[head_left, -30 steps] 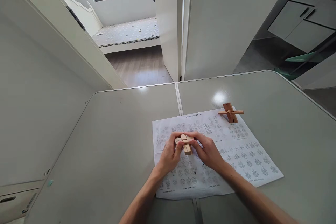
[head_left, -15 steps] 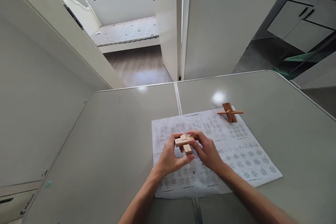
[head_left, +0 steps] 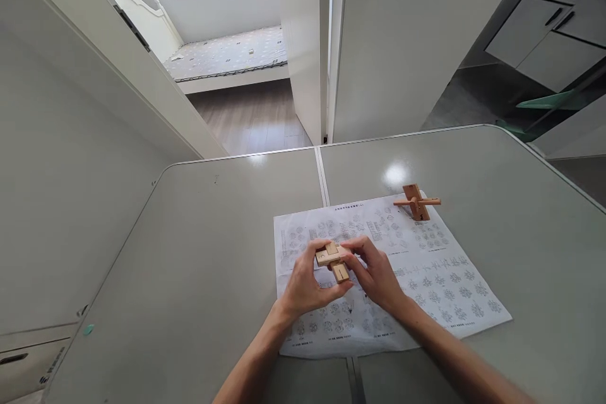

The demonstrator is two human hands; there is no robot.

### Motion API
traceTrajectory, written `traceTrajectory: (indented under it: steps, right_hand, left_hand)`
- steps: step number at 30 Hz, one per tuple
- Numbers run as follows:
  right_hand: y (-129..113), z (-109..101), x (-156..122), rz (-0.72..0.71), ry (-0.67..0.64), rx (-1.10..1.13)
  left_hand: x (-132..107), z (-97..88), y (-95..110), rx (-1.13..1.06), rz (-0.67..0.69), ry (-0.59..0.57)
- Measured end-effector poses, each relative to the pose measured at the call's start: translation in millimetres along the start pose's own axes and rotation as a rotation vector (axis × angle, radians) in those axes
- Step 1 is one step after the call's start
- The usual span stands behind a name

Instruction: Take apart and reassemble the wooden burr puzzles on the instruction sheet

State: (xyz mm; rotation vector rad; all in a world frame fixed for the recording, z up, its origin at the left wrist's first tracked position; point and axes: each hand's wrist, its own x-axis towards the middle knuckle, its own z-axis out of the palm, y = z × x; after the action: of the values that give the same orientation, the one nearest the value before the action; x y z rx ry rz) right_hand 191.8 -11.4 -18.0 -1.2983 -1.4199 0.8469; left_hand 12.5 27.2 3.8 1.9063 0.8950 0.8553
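Between my two hands is a pale wooden interlocking puzzle (head_left: 333, 255), made of crossed blocks, one of which points down toward me. My left hand (head_left: 305, 281) curls around its left side, with the fingers at the top and the thumb near the lower block. On the other side, my right hand (head_left: 374, 271) pinches the end of the crosswise block between thumb and fingers. The palms hide part of the puzzle. Beneath both hands lies a white printed sheet (head_left: 454, 303) covered with small line diagrams.
A second, darker wooden puzzle (head_left: 416, 202) of crossed flat pieces stands at the sheet's upper right corner. The grey table (head_left: 213, 252) has a metal seam down its middle. Beyond its far edge are an open door (head_left: 300, 38) and a bed (head_left: 231, 53).
The puzzle has tilted slightly in my hands, so the lower block shows more of its marked face. My hands have otherwise barely moved, and the view has shifted a little.
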Motion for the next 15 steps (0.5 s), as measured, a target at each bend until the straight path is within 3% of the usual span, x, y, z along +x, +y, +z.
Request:
traceTrajectory:
  steps: [7,13,15]
  right_hand:
    - [-2.3,-19.5,15.1,-0.001,-0.008,0.009]
    - [1.1,-28.4,16.1,-0.134,-0.274,-0.245]
    - [2.4,-25.8,14.7,-0.149,-0.296,-0.289]
  left_hand:
    - [5.6,-6.8,-8.7,-0.207,-0.161,0.141]
    - [10.5,-10.3,-14.5,-0.293,-0.21,0.268]
    - [11.1,-10.2,-14.2,-0.293,-0.215,0.271]
